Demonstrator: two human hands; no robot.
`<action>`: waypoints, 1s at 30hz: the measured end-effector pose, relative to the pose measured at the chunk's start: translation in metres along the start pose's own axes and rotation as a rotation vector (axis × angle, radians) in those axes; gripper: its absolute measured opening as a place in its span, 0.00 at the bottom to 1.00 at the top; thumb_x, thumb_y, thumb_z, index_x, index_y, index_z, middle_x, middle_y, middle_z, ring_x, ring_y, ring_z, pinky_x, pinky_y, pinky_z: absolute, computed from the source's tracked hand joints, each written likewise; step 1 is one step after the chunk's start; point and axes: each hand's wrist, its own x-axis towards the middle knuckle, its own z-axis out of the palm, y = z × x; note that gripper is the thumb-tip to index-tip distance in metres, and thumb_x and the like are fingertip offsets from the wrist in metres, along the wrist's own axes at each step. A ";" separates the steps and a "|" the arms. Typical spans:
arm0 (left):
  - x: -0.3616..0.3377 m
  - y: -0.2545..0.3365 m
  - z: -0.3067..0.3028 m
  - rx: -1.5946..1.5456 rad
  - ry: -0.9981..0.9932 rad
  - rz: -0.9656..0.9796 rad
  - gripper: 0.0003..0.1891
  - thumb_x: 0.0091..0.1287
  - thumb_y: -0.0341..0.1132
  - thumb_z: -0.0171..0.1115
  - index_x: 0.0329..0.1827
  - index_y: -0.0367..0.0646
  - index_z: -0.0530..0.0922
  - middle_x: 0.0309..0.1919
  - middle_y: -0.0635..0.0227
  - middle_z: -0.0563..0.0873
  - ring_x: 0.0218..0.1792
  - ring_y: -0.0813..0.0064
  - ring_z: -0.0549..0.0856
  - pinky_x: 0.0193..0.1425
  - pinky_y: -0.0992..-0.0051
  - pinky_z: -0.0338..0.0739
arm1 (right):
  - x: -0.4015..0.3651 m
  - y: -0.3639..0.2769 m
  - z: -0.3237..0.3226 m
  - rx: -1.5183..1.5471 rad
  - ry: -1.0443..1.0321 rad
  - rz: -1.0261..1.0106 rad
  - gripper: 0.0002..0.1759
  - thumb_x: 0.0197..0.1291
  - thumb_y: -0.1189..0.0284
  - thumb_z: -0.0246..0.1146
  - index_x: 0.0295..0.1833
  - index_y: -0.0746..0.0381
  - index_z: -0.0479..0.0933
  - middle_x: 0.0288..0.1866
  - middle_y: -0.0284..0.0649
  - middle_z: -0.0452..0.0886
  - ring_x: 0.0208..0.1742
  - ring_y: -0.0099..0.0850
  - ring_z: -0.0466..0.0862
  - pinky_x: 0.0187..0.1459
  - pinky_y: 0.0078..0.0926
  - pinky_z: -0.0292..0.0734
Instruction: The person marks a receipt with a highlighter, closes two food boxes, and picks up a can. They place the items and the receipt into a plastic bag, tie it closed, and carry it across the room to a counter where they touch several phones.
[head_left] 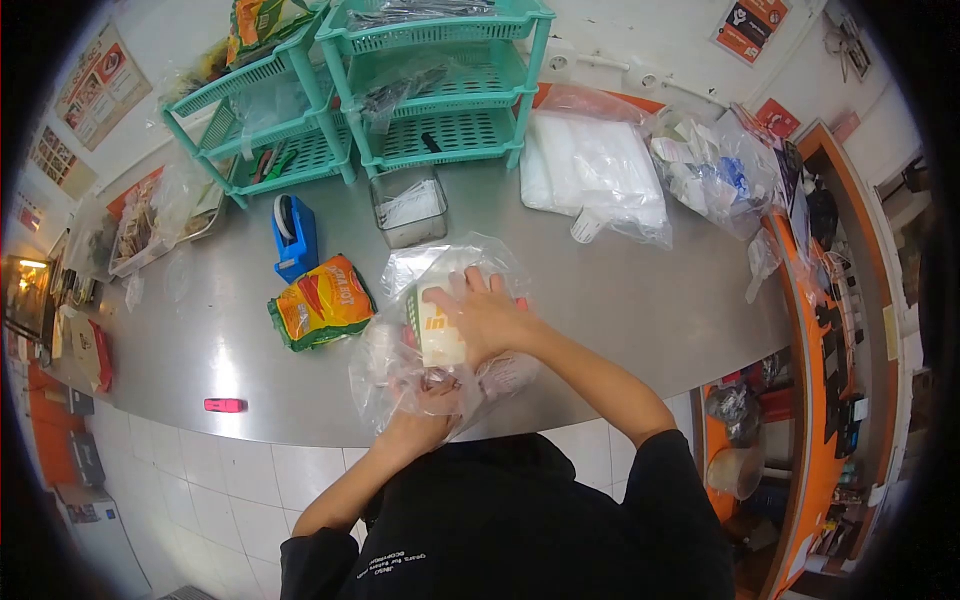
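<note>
Right grip: bare right hand (487, 316), palm down with fingers spread wide, pressed over the package and closed around nothing.
Left grip: bare left hand (424, 428), at the bag's six o'clock, fingers partly hidden by plastic; I cannot tell how far they close or what they hold.
Bag: crinkled clear plastic bag (384, 362), lying at the near side of the grey metal surface (650, 320), around the package.
Package: white package with green and orange print (436, 335), under the right hand.
Red piece: small pinkish-red oblong object (225, 405), between eight and nine o'clock from the bag, near the surface's front edge.
Packet: glossy yellow-and-orange packet with green ends (322, 303), just beside the bag towards ten o'clock.
Dispenser: blue tape dispenser (296, 250), just beyond the packet, at ten o'clock.
Container: clear rectangular container with white contents (410, 225), near twelve o'clock.
Stack: white translucent plastic stack (595, 170), between one and two o'clock.
Racks: teal plastic tiered racks (440, 150), farthest back, at eleven and twelve o'clock.
</note>
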 end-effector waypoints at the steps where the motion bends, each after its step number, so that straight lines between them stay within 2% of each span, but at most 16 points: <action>1: 0.001 -0.004 0.001 -0.026 0.008 0.033 0.14 0.54 0.35 0.53 0.45 0.49 0.74 0.37 0.63 0.78 0.39 0.55 0.76 0.38 0.48 0.68 | -0.001 0.000 -0.007 0.037 -0.043 0.008 0.58 0.15 0.58 0.73 0.62 0.51 0.54 0.46 0.51 0.69 0.54 0.45 0.60 0.43 0.41 0.58; 3: 0.003 -0.007 0.000 -0.141 0.019 0.040 0.10 0.52 0.33 0.52 0.37 0.47 0.75 0.33 0.64 0.79 0.36 0.56 0.76 0.34 0.53 0.69 | -0.005 -0.004 -0.023 0.114 -0.134 0.027 0.58 0.16 0.59 0.72 0.63 0.51 0.53 0.48 0.51 0.68 0.53 0.45 0.60 0.43 0.40 0.58; 4: 0.005 -0.007 -0.002 -0.200 0.022 0.044 0.07 0.51 0.31 0.52 0.33 0.46 0.76 0.30 0.65 0.79 0.35 0.57 0.77 0.33 0.56 0.70 | -0.005 -0.008 -0.021 0.050 -0.126 0.020 0.57 0.17 0.59 0.72 0.62 0.51 0.54 0.48 0.51 0.67 0.53 0.45 0.61 0.43 0.40 0.58; 7: 0.002 -0.008 0.008 -0.127 0.086 0.094 0.03 0.48 0.30 0.53 0.24 0.42 0.74 0.24 0.64 0.79 0.31 0.60 0.77 0.30 0.60 0.70 | -0.005 -0.021 -0.010 -0.057 -0.110 0.034 0.56 0.18 0.60 0.72 0.62 0.50 0.55 0.49 0.51 0.67 0.53 0.45 0.61 0.44 0.40 0.58; 13: -0.005 -0.020 0.009 -0.116 0.062 0.179 0.03 0.47 0.30 0.54 0.24 0.42 0.74 0.21 0.63 0.79 0.25 0.60 0.78 0.33 0.59 0.69 | -0.006 -0.032 -0.008 -0.036 -0.109 0.148 0.56 0.14 0.61 0.74 0.61 0.48 0.58 0.50 0.47 0.65 0.55 0.42 0.61 0.47 0.39 0.57; 16: -0.003 -0.014 -0.005 -0.048 -0.110 0.056 0.03 0.51 0.31 0.53 0.25 0.44 0.75 0.23 0.65 0.80 0.26 0.61 0.79 0.36 0.57 0.68 | -0.005 -0.036 -0.006 -0.084 -0.118 0.171 0.58 0.12 0.62 0.74 0.61 0.48 0.58 0.50 0.46 0.65 0.55 0.42 0.61 0.48 0.39 0.56; 19: -0.008 -0.012 -0.009 -0.138 -0.016 0.055 0.06 0.55 0.32 0.51 0.32 0.44 0.77 0.28 0.66 0.81 0.30 0.61 0.81 0.42 0.55 0.67 | -0.005 -0.039 0.000 -0.148 -0.097 0.195 0.59 0.11 0.62 0.74 0.61 0.48 0.58 0.50 0.46 0.65 0.55 0.42 0.60 0.49 0.39 0.55; 22: -0.017 -0.002 -0.021 0.048 0.021 0.067 0.10 0.57 0.32 0.51 0.40 0.44 0.76 0.37 0.66 0.80 0.39 0.62 0.80 0.46 0.54 0.66 | -0.002 -0.042 0.003 -0.195 -0.075 0.198 0.59 0.11 0.63 0.74 0.62 0.48 0.57 0.50 0.46 0.65 0.55 0.42 0.60 0.50 0.39 0.55; 25: -0.018 0.010 -0.059 -0.545 -0.258 -0.112 0.12 0.56 0.30 0.53 0.44 0.45 0.76 0.46 0.66 0.76 0.46 0.65 0.76 0.49 0.56 0.64 | -0.004 -0.040 0.008 -0.173 -0.045 0.197 0.60 0.10 0.64 0.74 0.62 0.48 0.57 0.50 0.46 0.66 0.56 0.42 0.60 0.51 0.39 0.55; 27: -0.019 0.011 -0.052 -0.468 -0.231 -0.056 0.11 0.55 0.29 0.54 0.42 0.44 0.77 0.48 0.66 0.74 0.49 0.65 0.74 0.50 0.59 0.64 | -0.007 -0.040 0.005 -0.113 -0.040 0.199 0.60 0.09 0.63 0.75 0.62 0.49 0.57 0.51 0.46 0.66 0.56 0.42 0.61 0.52 0.39 0.55; 30: -0.023 0.017 -0.043 -0.266 -0.142 0.030 0.10 0.54 0.28 0.54 0.40 0.43 0.78 0.49 0.65 0.74 0.50 0.64 0.73 0.52 0.62 0.63 | -0.025 -0.041 -0.012 -0.135 -0.034 0.222 0.48 0.24 0.63 0.72 0.59 0.51 0.60 0.51 0.46 0.66 0.56 0.44 0.62 0.52 0.42 0.56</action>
